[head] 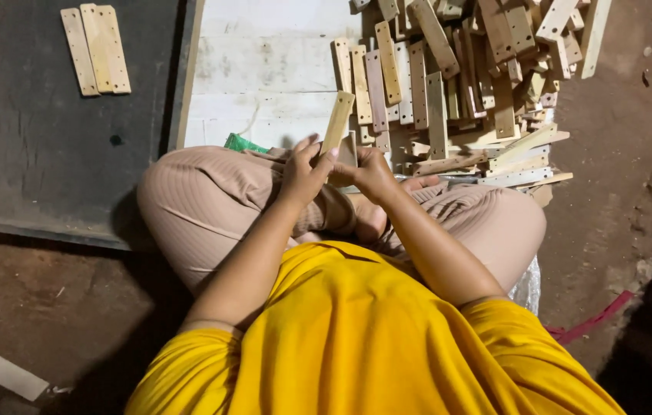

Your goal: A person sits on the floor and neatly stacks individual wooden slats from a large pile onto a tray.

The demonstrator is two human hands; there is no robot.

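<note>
I sit cross-legged in a yellow shirt and beige trousers. My left hand [304,170] grips a thin wooden slat [337,121] that stands nearly upright above my lap. My right hand [373,171] is closed just beside it, its fingers touching the slat's lower end; whether it holds something small there is hidden. Both hands meet over my knees, in front of a big pile of similar wooden slats [460,77].
The pile lies on a white board [264,69] ahead. A dark panel [34,146] at left carries three slats [96,48] laid side by side. Something green [243,143] peeks out by my left knee. Bare brown floor lies at right, with a red strip [595,319].
</note>
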